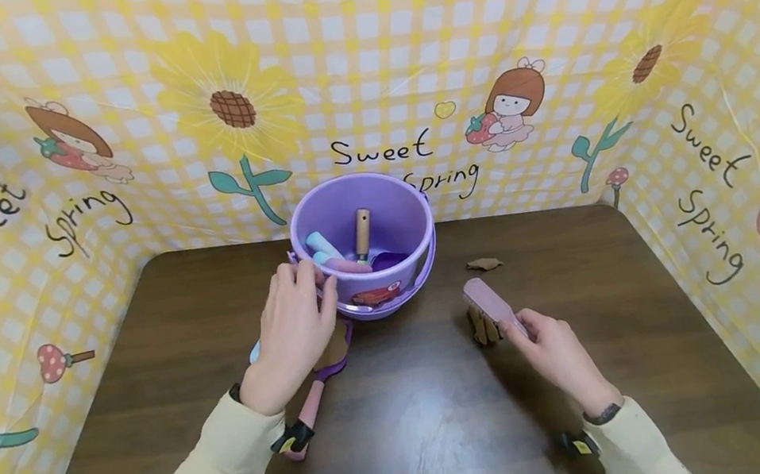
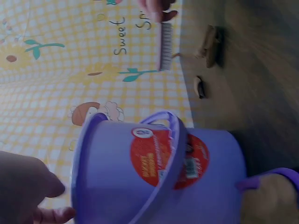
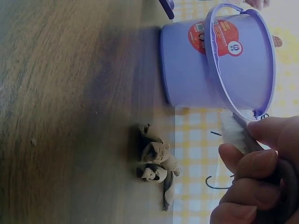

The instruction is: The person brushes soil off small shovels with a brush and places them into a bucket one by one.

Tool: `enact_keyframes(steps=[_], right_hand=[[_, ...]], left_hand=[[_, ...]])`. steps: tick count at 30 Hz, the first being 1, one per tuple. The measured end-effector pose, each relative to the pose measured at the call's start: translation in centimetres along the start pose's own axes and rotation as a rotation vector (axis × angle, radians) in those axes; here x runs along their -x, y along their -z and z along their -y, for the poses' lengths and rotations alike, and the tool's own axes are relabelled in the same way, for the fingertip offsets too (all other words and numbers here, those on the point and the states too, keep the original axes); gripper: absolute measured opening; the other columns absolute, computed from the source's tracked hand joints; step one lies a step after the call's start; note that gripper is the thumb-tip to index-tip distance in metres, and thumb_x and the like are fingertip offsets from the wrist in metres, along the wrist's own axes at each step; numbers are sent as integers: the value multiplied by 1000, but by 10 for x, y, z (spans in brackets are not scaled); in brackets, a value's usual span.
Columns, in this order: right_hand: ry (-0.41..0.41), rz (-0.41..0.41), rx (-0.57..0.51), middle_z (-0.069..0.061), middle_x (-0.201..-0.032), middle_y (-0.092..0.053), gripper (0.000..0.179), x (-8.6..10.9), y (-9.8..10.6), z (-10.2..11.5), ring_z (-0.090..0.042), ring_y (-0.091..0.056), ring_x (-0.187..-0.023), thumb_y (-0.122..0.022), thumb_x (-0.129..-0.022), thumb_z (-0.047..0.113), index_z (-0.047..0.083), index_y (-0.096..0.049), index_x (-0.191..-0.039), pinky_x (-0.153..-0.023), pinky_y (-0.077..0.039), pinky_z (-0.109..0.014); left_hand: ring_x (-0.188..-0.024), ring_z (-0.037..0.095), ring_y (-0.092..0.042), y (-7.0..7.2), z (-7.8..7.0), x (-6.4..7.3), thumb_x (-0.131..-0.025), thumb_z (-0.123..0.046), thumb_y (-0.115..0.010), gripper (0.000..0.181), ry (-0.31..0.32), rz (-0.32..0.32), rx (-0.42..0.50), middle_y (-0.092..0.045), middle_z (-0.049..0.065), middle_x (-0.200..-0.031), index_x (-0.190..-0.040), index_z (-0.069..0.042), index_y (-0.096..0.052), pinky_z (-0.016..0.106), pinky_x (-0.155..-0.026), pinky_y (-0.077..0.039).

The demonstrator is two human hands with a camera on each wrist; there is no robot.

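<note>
yellow-checked cloth (image 1: 341,50) printed with flowers walls in a dark wooden worktop (image 1: 413,433), and near its back edge stands a purple bucket (image 1: 381,193) with a few handled tools inside. the right hand (image 1: 560,357) grips a pink brush (image 1: 492,304), its fingers closed round the handle, its long axis slanting forward and to the left, away from the person. what any stroke seems to turn on is the space below it: the brown clump (image 1: 482,328) sits on the worktop under the brush head, bristles facing down but apart from it (both wrist views show the gap), so the right hand is much the nearer one. a brown scrap (image 1: 484,264) lies a little farther back. the left hand (image 1: 294,328) has its fingers bent at the bucket's near left rim, though whether they hold it cannot be told, and a purple scoop (image 1: 330,371) with a pink handle lies below that hand
</note>
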State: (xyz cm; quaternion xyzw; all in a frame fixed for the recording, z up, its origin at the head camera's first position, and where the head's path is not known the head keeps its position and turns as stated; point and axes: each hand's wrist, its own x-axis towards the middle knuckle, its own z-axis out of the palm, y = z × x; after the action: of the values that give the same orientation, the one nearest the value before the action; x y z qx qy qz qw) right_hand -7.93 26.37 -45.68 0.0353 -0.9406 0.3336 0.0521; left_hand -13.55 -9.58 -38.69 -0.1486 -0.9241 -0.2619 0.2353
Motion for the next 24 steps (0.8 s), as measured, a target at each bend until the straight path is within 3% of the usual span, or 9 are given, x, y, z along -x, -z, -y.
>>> enact_keyframes(steps=[4,11,15,19,21,24], right_hand=[[0,2,6,3,-69,-51,22,0,1,1,-13,-44,-59,-67,-103,25,5,-68,-97,-54,-35,-28],[-15,21,-4,2,-69,-51,23,1,1,1,-13,-45,-59,-67,-103,27,4,-69,-99,-54,-35,-27],[-35,37,-14,2,-69,-50,26,3,2,1,-13,-44,-59,-65,-104,30,4,-69,-100,-54,-34,-27],[-42,43,-11,3,-69,-49,25,2,1,0,-13,-43,-59,-65,-104,29,5,-69,-99,-54,-34,-27],[-42,47,-8,3,-68,-49,24,2,0,-1,-13,-43,-59,-65,-104,29,5,-69,-98,-54,-34,-27],[-41,56,-6,4,-68,-48,24,1,0,-1,-13,-43,-58,-65,-104,29,5,-69,-98,-54,-33,-28]], left_hand=[[-75,39,-52,1,5,14,-100,-20,-68,25,-33,78,-92,-54,17,-80,-86,-2,-56,47,-64,-43],[-60,38,-57,-8,15,50,-89,-23,-79,36,-108,283,-269,-56,16,-65,-73,-2,-55,49,-51,-47],[-60,36,-61,-9,22,65,-87,-28,-82,38,-45,464,-338,-60,14,-64,-70,-5,-57,50,-51,-50],[-60,32,-64,-10,26,72,-89,-35,-81,40,37,641,-363,-60,9,-64,-68,-8,-61,49,-53,-53],[-62,30,-66,-12,27,74,-89,-35,-81,39,58,679,-354,-61,8,-64,-68,-9,-62,49,-53,-53],[-62,32,-66,-15,28,77,-89,-28,-81,34,74,683,-326,-62,9,-66,-70,-8,-61,50,-53,-53]])
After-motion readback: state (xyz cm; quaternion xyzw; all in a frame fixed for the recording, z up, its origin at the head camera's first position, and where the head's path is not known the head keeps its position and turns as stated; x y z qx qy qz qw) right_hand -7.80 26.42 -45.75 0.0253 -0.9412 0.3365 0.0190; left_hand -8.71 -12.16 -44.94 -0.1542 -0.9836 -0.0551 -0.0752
